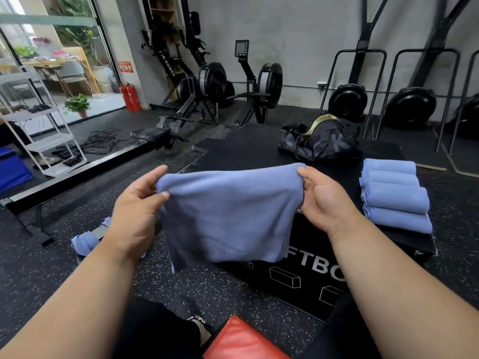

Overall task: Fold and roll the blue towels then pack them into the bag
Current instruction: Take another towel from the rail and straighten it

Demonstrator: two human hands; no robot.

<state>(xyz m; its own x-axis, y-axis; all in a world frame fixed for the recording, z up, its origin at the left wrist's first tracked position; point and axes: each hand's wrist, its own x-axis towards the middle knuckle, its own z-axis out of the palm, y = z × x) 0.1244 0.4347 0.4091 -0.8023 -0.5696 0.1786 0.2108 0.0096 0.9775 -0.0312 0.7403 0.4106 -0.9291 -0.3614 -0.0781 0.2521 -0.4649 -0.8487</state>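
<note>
A blue towel (225, 213) hangs in the air in front of me, spread wide. My left hand (137, 206) pinches its upper left corner and my right hand (324, 195) pinches its upper right corner. Behind it stands a black soft box (305, 270) with white lettering. On the box's right side lie several rolled blue towels (394, 198) side by side. A black duffel bag (321, 143) with a yellow strap sits at the far end of the box. More loose blue towels (85, 242) lie crumpled on the floor at the left, partly hidden by my left arm.
Rowing machines (212, 94) stand along the grey wall behind the box. A white shelf rack (44, 130) and tangled cables are at the left by a window. A red cushion (241, 340) lies near my legs. The floor is dark speckled rubber.
</note>
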